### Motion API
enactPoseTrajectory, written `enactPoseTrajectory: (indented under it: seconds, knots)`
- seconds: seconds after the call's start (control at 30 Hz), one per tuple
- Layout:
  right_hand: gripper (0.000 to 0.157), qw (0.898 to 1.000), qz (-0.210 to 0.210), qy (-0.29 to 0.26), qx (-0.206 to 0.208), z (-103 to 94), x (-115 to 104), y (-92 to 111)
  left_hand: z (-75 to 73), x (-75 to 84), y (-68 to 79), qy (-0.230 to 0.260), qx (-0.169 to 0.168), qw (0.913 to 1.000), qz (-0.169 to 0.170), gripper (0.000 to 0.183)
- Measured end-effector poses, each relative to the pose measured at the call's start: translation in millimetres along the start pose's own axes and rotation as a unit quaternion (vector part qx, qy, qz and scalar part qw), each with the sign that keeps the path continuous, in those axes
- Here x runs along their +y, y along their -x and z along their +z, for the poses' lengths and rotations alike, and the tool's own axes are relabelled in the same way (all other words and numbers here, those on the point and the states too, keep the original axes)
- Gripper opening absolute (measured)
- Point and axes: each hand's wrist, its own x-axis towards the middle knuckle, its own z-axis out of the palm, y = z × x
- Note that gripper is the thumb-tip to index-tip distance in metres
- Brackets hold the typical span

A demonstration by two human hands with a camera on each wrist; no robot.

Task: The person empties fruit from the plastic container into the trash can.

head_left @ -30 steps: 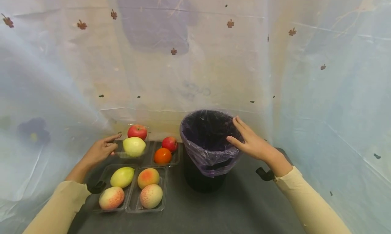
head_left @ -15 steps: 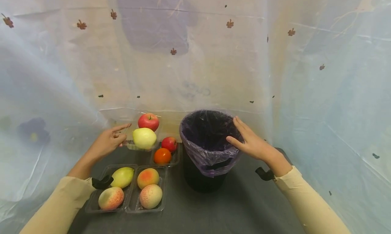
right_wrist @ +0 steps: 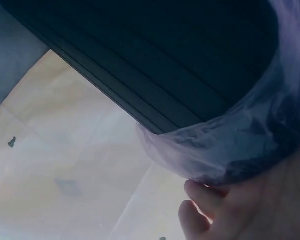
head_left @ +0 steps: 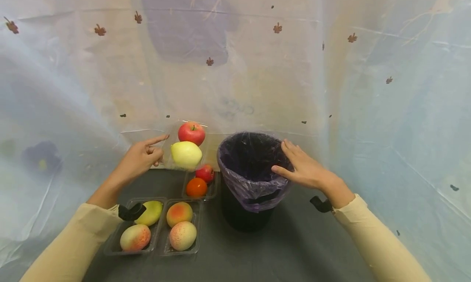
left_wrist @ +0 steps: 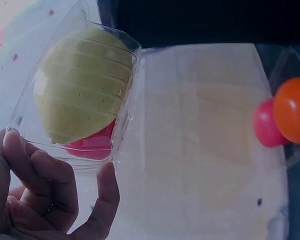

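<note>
Left hand (head_left: 137,161) is gripping the clear tray (left_wrist: 132,75) by its edge farther from the black bin (head_left: 244,216). That tray is up off the worktop (head_left: 287,253), to the left of the bin, carrying a yellow fruit (head_left: 186,154) and a red apple (head_left: 191,133). Right hand (head_left: 309,169) is extended, fingers straight, touching the purple liner (head_left: 254,192) at the bin's right rim; we can't tell how hard it presses.

Risks, as we judge them:
- One-edge hold, load out toward the bin. Thin plastic may flex or twist, and round fruit could roll. We can't tell if there's a lid.
- If it drops or dips, the second tray (head_left: 211,192), just left of the bin, would likely take the hit; its small red fruit (head_left: 205,173) and orange fruit (head_left: 196,187) could scatter.
- Swing too low toward the bin and a tray corner could snag the film.
- Uneven push from the right could drag the liner off the rim or tip the bin.
</note>
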Motion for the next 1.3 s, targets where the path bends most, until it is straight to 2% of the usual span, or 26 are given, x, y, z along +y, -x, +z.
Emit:
enactPoseTrajectory:
  seconds: [0.33, 0.8, 1.07, 1.3]
  knots:
    - [0.097, 1.000, -0.002, 0.000, -0.012, -4.2, 2, -8, 5.5, 34.1, -10.0, 0.018, -0.004, 0.9990, 0.041, 0.054]
    - [0.095, 1.000, 0.010, -0.019, -0.014, -1.1, 3, -6, 19.9, 68.3, -32.3, 0.044, -0.003, 0.9969, 0.065, 0.055]
    - [0.093, 1.000, 0.009, -0.021, -0.006, -1.1, 3, -6, 34.5, 89.2, -52.7, 0.039, 0.006, 0.9935, 0.107, 0.055]
    - [0.092, 1.000, 0.007, -0.023, -0.003, -0.2, 1, -5, 50.5, 104.5, -62.4, 0.039, 0.004, 0.9903, 0.133, 0.061]
